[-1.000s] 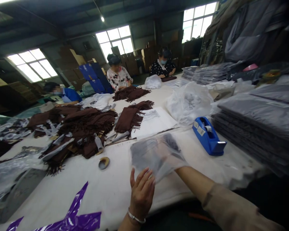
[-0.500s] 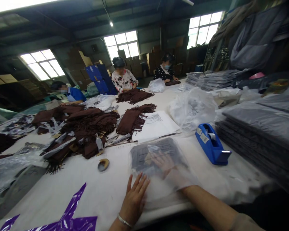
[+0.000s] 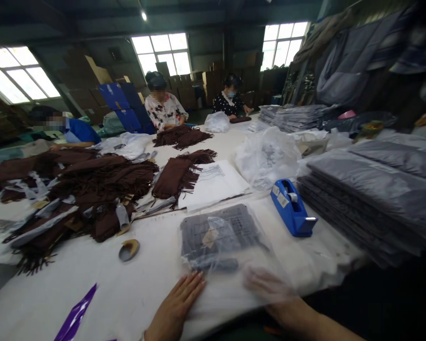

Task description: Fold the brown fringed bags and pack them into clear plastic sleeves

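A clear plastic bag (image 3: 227, 246) with a dark grey folded garment inside lies flat on the white table (image 3: 135, 293) in front of me. My left hand (image 3: 175, 305) rests flat on the table at the bag's near left edge, fingers stretched out. My right hand (image 3: 270, 289) lies under the bag's open near end, seen blurred through the film, fingers spread. A small paper tag shows on the garment through the plastic.
A blue tape dispenser (image 3: 291, 208) stands right of the bag. Stacks of bagged grey garments (image 3: 376, 189) fill the right side. Brown fringed garments (image 3: 102, 184), a tape roll (image 3: 128, 249), a printed sheet (image 3: 213, 182) and a purple strip (image 3: 74, 317) lie left. Three people work at the far end.
The bag went from lifted to lying flat on the table. My right hand slid back out toward the bag's open near end. My left hand settled flat at the bag's edge.
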Motion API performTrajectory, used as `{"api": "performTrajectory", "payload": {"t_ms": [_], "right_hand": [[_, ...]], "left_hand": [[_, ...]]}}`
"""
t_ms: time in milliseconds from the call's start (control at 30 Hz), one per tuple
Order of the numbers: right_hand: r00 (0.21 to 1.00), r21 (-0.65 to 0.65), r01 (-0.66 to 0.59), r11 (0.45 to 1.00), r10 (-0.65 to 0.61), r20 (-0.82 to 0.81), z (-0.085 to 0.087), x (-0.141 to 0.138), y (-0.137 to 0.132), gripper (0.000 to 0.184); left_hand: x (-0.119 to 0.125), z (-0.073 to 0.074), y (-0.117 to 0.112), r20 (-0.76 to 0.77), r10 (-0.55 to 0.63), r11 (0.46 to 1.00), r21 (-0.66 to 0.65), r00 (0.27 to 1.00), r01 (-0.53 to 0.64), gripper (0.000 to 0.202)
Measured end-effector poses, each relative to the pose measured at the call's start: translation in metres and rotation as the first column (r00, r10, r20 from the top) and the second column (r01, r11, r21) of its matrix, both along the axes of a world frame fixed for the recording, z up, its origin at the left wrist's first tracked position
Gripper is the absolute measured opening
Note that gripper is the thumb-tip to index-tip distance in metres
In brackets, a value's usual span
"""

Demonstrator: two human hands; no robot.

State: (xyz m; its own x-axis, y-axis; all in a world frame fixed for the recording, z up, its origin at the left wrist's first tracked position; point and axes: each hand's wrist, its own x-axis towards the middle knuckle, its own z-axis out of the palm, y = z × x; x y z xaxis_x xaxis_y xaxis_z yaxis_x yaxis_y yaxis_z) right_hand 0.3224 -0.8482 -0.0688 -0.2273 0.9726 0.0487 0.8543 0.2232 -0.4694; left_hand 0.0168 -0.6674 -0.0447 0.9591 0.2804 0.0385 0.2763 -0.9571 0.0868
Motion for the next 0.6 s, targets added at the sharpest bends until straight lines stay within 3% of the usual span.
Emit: {"api": "performTrajectory", "payload": {"t_ms": [133,233,400,500,600], "right_hand": [[0.975,0.020,0.210,0.977,-0.211,0.063,0.008,-0.004,0.041,0.055],[0.961,0.014,0.260,0.965,-0.260,0.090,0.006,-0.006,0.053,0.059],[0.961,0.022,0.255,0.967,-0.256,0.099,0.006,-0.009,0.005,0.059],[0.978,0.002,0.206,0.979,-0.206,0.039,0.029,-0.011,-0.025,0.049],[0.986,0.075,0.163,0.984,-0.161,-0.034,0.055,-0.010,-0.033,0.046]], "left_hand": [[0.007,-0.005,0.002,-0.014,0.079,0.997,0.011,0.997,-0.078,0.080],[0.006,-0.004,0.003,-0.020,0.064,0.998,-0.027,0.998,-0.065,0.081],[0.000,0.001,0.004,0.002,0.023,0.999,-0.029,1.000,-0.023,0.080],[0.002,-0.001,0.000,0.042,0.051,0.998,0.033,0.998,-0.052,0.080],[0.009,-0.003,-0.003,0.188,0.094,0.991,0.074,0.978,-0.109,0.060]]}}
